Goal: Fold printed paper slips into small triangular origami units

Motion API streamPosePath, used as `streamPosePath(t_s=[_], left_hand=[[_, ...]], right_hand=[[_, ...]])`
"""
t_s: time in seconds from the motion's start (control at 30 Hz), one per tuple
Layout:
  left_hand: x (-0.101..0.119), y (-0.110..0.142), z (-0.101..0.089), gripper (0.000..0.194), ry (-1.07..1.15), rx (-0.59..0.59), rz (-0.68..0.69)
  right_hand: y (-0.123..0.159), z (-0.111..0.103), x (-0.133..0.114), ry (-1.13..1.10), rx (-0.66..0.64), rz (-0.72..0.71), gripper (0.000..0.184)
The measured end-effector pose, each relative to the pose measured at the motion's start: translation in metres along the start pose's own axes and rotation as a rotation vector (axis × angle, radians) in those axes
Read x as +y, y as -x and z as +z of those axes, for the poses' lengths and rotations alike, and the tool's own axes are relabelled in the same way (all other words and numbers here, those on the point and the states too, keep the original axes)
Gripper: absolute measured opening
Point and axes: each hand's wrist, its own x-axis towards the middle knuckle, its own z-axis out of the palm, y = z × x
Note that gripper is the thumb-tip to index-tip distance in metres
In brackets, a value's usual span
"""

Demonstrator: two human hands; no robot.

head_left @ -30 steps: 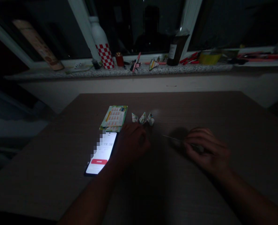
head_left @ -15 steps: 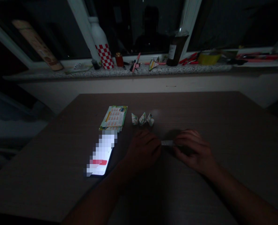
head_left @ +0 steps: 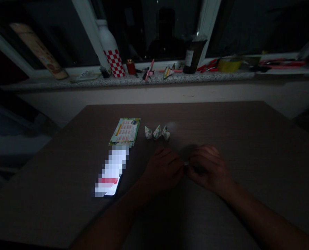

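Observation:
In dim light my left hand (head_left: pixel 164 170) and my right hand (head_left: pixel 208 168) meet over the brown table (head_left: pixel 248 139). Both have their fingers curled and pinch a small pale paper strip (head_left: pixel 186 163), of which only a sliver shows between them. Just beyond the hands stand three small folded paper shapes (head_left: pixel 156 132) in a row. A stack of printed paper sheets (head_left: pixel 125 132) lies to their left. A lit phone (head_left: pixel 110 173) lies left of my left forearm.
A stone windowsill (head_left: pixel 133 80) runs along the back, carrying a white bottle with red checks (head_left: pixel 111 52), a dark bottle (head_left: pixel 192 52), a small red can (head_left: pixel 130 66), pens, and a yellow bowl (head_left: pixel 231 65). A tube (head_left: pixel 37 50) leans at the far left.
Both hands came together at the table's middle: the left moved right, the right moved left with the strip. Now both pinch it and most of it is hidden.

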Motion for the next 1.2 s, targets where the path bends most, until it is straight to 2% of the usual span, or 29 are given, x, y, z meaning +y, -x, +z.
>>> streamPosePath(t_s=[0.23, 0.43, 0.63, 1.0, 1.2], left_hand=[[-0.008, 0.003, -0.01, 0.012, -0.004, 0.02, -0.051], [-0.013, 0.006, -0.011, 0.01, 0.017, 0.07, -0.069], [-0.02, 0.01, -0.015, 0.007, 0.044, 0.129, -0.154], [-0.005, 0.007, -0.007, 0.002, 0.107, 0.198, -0.166], [0.003, 0.008, 0.004, 0.01, 0.189, 0.147, -0.127]], right_hand=[[0.002, -0.006, 0.013, 0.029, 0.03, 0.029, 0.011], [0.004, -0.01, 0.021, 0.039, 0.048, 0.071, 0.013], [0.007, -0.013, 0.025, 0.016, 0.101, 0.162, 0.01], [0.009, 0.001, 0.002, -0.188, 0.022, 0.172, 0.009], [0.01, 0.007, -0.005, -0.32, -0.055, 0.207, 0.018]])
